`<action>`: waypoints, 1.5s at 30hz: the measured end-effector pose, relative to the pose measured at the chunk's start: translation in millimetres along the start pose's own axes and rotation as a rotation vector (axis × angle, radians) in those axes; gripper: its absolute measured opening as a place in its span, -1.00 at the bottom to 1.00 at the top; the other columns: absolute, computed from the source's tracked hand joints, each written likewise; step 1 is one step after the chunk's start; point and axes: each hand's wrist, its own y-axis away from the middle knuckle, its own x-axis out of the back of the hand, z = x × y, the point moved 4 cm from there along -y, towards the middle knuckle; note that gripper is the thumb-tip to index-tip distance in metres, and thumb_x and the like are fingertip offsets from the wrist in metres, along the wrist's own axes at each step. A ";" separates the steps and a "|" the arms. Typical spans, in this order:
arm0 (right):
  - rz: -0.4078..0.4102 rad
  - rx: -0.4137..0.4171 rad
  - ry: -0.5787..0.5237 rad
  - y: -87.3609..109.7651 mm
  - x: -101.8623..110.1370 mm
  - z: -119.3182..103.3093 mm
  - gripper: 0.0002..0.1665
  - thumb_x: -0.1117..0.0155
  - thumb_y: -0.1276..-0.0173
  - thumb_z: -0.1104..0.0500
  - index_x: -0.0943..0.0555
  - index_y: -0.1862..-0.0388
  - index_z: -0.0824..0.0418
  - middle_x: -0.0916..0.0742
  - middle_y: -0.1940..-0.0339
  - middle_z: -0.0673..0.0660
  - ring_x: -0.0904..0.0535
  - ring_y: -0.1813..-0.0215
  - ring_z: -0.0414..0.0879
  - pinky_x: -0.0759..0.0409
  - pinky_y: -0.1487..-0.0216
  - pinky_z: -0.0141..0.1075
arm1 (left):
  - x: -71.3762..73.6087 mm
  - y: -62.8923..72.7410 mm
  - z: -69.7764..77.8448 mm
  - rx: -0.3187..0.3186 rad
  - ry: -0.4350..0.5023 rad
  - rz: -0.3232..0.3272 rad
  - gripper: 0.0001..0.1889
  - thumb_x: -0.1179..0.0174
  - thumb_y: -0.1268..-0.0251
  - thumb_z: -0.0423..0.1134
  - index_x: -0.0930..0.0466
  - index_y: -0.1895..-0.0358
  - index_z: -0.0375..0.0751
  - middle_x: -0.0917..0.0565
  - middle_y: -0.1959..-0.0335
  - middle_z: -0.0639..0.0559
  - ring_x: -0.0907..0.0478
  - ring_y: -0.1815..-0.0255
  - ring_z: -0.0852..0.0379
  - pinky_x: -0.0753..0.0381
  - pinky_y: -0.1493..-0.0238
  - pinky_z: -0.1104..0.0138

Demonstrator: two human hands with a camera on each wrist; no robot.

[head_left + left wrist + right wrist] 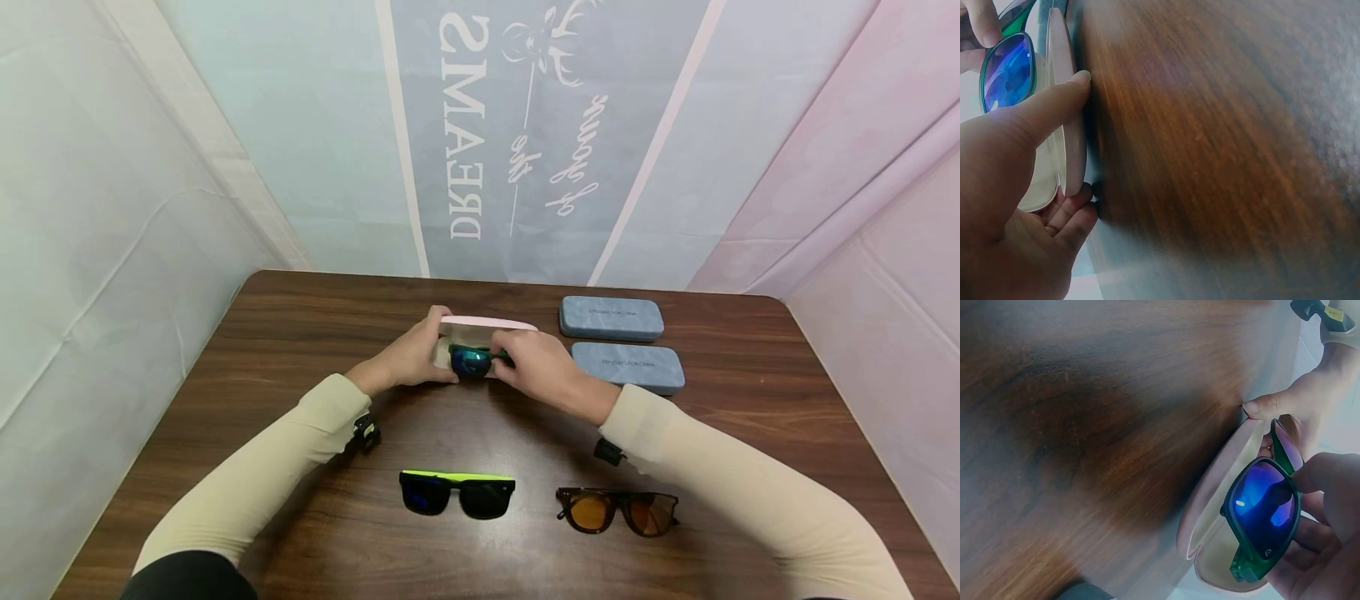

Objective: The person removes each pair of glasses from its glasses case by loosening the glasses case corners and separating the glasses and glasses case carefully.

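Observation:
A pink glasses case (487, 322) with a pale lining stands with its lid raised near the table's far side. My left hand (408, 354) grips the case's left end; in the left wrist view its thumb lies over the front wall (1072, 150). My right hand (542, 368) pinches green-framed sunglasses (470, 362) with blue mirrored lenses. These sunglasses overlap the case's opening in the head view. From the right wrist, one lens (1264, 506) shows large in front of the lining, with the right thumb and fingers at the frame.
Two blue-grey glasses cases (611, 318), both closed, lie right of the pink case, one behind the other. Nearer the front are black sunglasses (483, 498) with a yellow-green top edge and brown-framed sunglasses (648, 515) with orange lenses. A printed cloth (555, 150) hangs behind the table.

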 end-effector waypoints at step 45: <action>-0.071 0.059 -0.103 22.1 -12.2 -23.4 -0.94 -0.38 -0.36 0.18 -0.66 0.24 0.11 -0.73 0.40 -0.05 -0.40 0.57 -0.30 -0.46 0.47 -0.35 | -2.1 0.1 -0.5 0.063 -0.042 -0.004 0.01 -0.60 -0.05 -0.25 0.03 -0.39 -0.27 -0.40 -0.30 -0.28 -0.47 -0.26 -0.13 -0.52 -0.24 0.06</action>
